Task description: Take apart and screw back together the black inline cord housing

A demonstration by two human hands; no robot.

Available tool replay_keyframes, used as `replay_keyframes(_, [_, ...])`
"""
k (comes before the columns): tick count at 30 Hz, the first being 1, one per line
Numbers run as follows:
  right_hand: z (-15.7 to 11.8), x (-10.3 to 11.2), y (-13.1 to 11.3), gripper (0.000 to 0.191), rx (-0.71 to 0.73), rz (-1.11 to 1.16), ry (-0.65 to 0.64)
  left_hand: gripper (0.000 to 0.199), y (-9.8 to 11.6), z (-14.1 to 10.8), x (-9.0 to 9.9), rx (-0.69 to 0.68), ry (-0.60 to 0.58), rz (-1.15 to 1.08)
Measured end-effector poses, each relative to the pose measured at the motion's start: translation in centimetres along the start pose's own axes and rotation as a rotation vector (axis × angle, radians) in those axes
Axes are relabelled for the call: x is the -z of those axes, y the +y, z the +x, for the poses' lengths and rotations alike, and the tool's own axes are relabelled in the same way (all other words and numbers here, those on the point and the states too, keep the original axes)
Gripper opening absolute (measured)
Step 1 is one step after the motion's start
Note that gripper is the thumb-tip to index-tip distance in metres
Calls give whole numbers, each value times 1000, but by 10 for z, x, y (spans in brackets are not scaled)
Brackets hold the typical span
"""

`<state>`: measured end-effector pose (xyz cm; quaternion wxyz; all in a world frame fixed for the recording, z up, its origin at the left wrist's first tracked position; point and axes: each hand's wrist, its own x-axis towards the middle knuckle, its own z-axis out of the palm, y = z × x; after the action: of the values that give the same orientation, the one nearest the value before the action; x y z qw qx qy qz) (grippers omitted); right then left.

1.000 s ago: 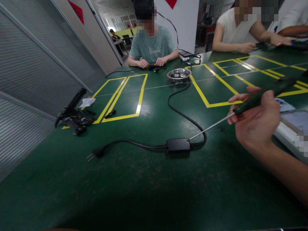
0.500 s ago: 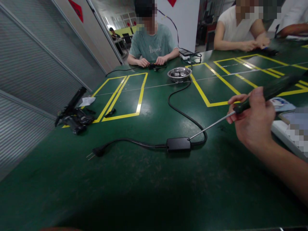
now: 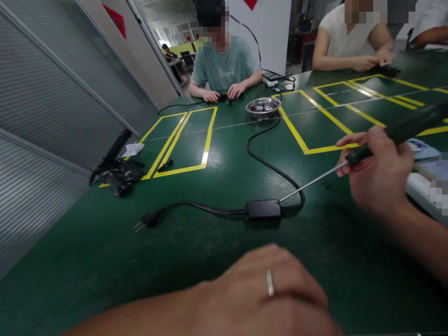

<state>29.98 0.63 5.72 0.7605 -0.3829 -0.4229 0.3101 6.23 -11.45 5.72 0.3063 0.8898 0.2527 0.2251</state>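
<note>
My right hand (image 3: 381, 170) grips a dark-handled screwdriver (image 3: 402, 128); its metal tip rests at the right end of a small black box (image 3: 263, 209). The box lies on the green table, with a cable (image 3: 196, 205) running left to a two-pin plug (image 3: 150, 220) and another (image 3: 269, 163) curving back toward a metal bowl (image 3: 263, 107). Low in the view, nearer to me than the box, is my left hand (image 3: 273, 289), back upward with a ring on one finger. Its fingers are curled, the tips are hidden, and it does not touch the box.
Black parts in plastic (image 3: 121, 175) lie at the left beside a white paper (image 3: 133, 149). Yellow tape (image 3: 206, 140) marks the table (image 3: 196, 252). A small black piece (image 3: 165, 165) lies near the tape. Phones (image 3: 423, 151) lie at the right. People sit across.
My left hand has come into view from the bottom edge. The view has shifted slightly, and the screwdriver tip remains at the box's right end.
</note>
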Motion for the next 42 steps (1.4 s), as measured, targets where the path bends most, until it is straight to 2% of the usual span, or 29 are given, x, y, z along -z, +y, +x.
replay_keyframes(1, [-1,0,0,19,-3,0,-1,45,-16,6,5,-27,7,29])
replay_keyframes(3, [0,1,1,22,-40,47,-33,40,-46,16,12,6,106,304])
replay_keyframes(6, [2,4,2,37,-115,149,-93,42,-77,23,15,80,56,474])
replay_keyframes(8, [3,5,3,29,-111,131,-102,39,-84,24,14,99,9,463])
replay_keyframes(10, [2,5,3,16,-56,59,-77,36,-85,23,12,99,-3,441])
replay_keyframes(11, [1,5,3,15,-30,31,-68,36,-84,23,12,95,1,438])
replay_keyframes(13, [-1,5,2,19,-34,38,-93,35,-83,22,11,85,17,440])
replay_keyframes(16, [-1,5,-1,33,-115,107,-183,33,-83,21,10,85,26,461])
replay_keyframes(20, [1,4,-2,12,-16,-16,-150,34,-84,20,11,88,22,486])
replay_keyframes(22, [0,4,-1,15,-16,-9,-156,34,-84,21,11,88,27,490])
replay_keyframes(26, [-2,6,1,24,-114,127,-237,34,-83,21,11,95,29,486])
replay_keyframes(30, [1,7,5,15,-36,-33,-194,35,-83,21,12,107,24,483])
replay_keyframes(34, [4,6,9,19,17,-143,-161,37,-83,22,13,104,20,510])
replay_keyframes(37, [1,6,8,20,11,-86,-163,37,-83,21,14,95,25,523])
replay_keyframes(40, [-5,4,3,33,-49,34,-223,36,-85,21,13,86,39,525])
replay_keyframes(42, [-8,2,1,31,-31,-5,-233,36,-86,20,12,85,41,517])
